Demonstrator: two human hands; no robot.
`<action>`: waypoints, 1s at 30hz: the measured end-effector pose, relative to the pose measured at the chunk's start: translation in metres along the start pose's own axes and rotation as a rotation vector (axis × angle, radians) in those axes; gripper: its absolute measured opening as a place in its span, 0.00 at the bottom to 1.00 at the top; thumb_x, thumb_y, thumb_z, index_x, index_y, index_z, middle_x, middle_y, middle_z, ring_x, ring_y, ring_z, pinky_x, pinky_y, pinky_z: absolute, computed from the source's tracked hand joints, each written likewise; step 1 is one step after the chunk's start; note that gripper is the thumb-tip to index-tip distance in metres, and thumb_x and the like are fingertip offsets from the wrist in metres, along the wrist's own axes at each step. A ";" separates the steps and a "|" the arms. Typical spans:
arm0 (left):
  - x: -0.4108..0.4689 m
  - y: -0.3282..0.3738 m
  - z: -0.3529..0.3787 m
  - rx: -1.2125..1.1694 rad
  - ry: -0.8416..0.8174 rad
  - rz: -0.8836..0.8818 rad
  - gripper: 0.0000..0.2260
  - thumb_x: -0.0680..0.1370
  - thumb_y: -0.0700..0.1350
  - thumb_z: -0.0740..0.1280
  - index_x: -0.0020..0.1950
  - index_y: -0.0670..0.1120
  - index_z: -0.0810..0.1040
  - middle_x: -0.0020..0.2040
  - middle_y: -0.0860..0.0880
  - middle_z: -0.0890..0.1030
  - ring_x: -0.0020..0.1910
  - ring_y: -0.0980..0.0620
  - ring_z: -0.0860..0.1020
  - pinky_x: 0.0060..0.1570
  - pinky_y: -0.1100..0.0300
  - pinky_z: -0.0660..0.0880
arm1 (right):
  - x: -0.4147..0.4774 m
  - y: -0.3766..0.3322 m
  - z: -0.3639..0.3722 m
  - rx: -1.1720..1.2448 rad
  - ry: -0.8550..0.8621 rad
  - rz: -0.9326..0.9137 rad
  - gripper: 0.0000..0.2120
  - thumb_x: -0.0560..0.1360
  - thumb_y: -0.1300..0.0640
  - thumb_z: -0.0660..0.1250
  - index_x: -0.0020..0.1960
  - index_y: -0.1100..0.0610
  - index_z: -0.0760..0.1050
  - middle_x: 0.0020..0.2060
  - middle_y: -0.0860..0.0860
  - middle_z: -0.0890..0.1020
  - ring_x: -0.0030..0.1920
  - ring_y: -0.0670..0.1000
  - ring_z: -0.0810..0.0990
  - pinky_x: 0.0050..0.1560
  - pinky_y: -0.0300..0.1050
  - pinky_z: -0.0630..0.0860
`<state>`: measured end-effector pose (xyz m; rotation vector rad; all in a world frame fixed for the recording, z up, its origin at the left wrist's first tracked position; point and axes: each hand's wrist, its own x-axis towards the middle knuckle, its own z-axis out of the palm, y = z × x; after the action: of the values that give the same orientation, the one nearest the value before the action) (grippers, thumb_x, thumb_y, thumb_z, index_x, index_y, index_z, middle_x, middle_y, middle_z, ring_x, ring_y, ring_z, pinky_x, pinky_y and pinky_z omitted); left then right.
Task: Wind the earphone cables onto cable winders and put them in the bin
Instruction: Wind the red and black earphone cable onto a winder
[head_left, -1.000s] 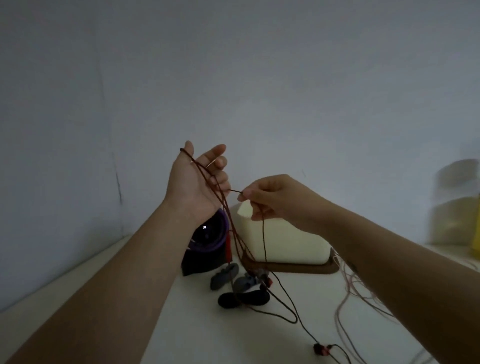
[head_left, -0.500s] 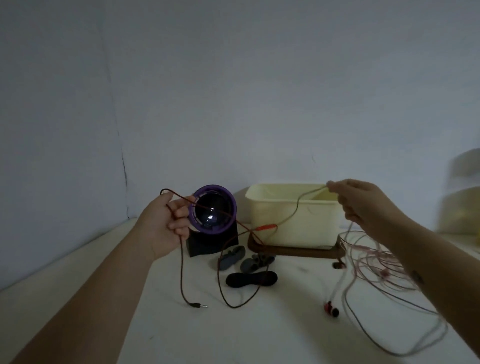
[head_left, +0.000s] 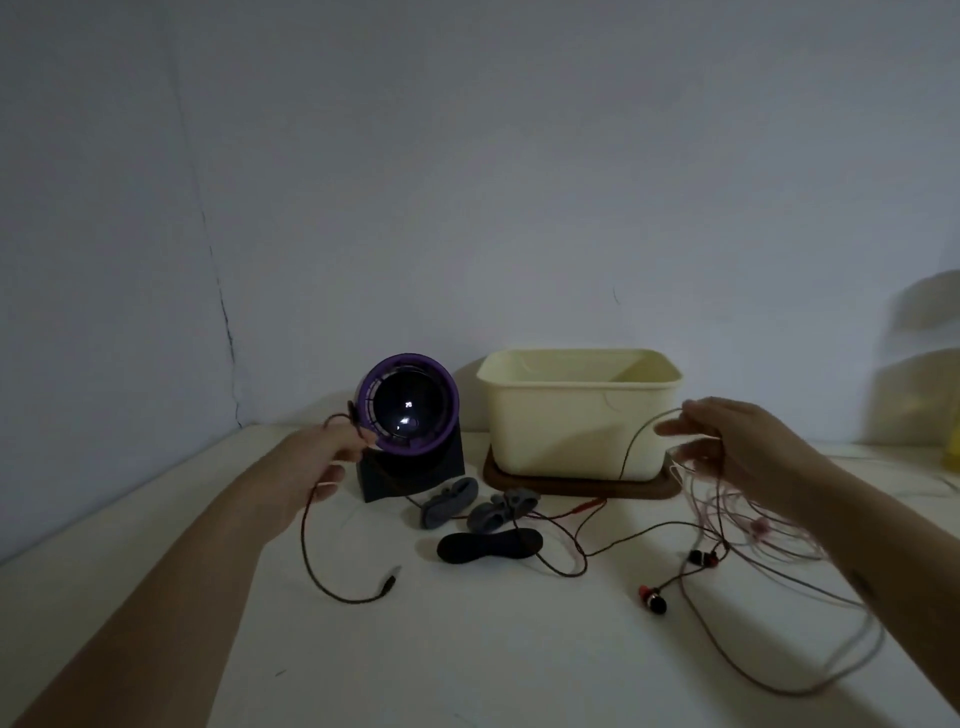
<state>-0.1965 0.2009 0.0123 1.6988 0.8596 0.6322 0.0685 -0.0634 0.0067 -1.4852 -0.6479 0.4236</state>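
Both hands have dropped and moved apart since 1.0 s ago, when they met high up with the cord looped over the left fingers. Since 0.5 s ago the stretch of cord between them has gone slack and settled onto the table. I take this as the cord being shaken out to full length, so winding has not begun and nothing is in the bin.

The left hand (head_left: 332, 457) reaches forward on a low, nearly straight arm. Its fingers are curled round the dark red-brown earphone cable (head_left: 303, 540), with a small loop standing just above the fist. Below the hand the cable hangs, curves and ends in a metal-tipped jack plug (head_left: 390, 576) lying on the white table (head_left: 467, 654). Just to the right of this hand stands a purple-ringed black dome on a black wedge stand (head_left: 408, 405).

The right hand (head_left: 727, 447) is held out palm-left. Motion blur makes it hard to be sure, but its fingers look loose and outstretched, with strands draped over them, not pinched. A tangle of pale pink earphone cable (head_left: 758, 527) trails beneath this hand. Below it, nearer the person, 2 red-and-black earbuds (head_left: 652, 597) rest on the table.

Between the 2 hands lie 2 grey rubbery cable winders (head_left: 449, 501) and 1 black oval cable winder (head_left: 488, 545), all untouched. Just to the left of the right hand sits the cream plastic bin (head_left: 579, 415) on its dark wooden tray (head_left: 649, 488).
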 end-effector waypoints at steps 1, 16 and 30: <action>-0.003 0.002 0.002 0.151 -0.062 0.016 0.11 0.71 0.50 0.67 0.52 0.50 0.80 0.48 0.52 0.77 0.44 0.55 0.74 0.44 0.62 0.69 | -0.001 -0.006 0.005 0.084 -0.053 -0.006 0.12 0.82 0.58 0.55 0.44 0.61 0.73 0.45 0.57 0.84 0.34 0.52 0.80 0.36 0.43 0.73; -0.031 0.052 0.099 0.443 -0.499 0.483 0.10 0.79 0.51 0.65 0.60 0.59 0.76 0.56 0.61 0.81 0.57 0.64 0.78 0.62 0.61 0.73 | -0.029 -0.097 0.056 0.405 -0.375 -0.219 0.14 0.81 0.58 0.52 0.40 0.59 0.70 0.46 0.59 0.84 0.45 0.56 0.84 0.41 0.43 0.81; -0.036 0.078 0.074 0.046 -0.278 0.569 0.11 0.81 0.46 0.60 0.49 0.49 0.82 0.28 0.58 0.72 0.32 0.58 0.72 0.54 0.56 0.74 | -0.046 -0.068 -0.003 -0.069 -0.654 0.058 0.13 0.74 0.56 0.63 0.36 0.63 0.78 0.46 0.64 0.82 0.43 0.55 0.83 0.38 0.45 0.79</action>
<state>-0.1430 0.1173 0.0671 2.0287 0.1858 0.7280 0.0262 -0.0989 0.0674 -1.4281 -1.1403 0.9585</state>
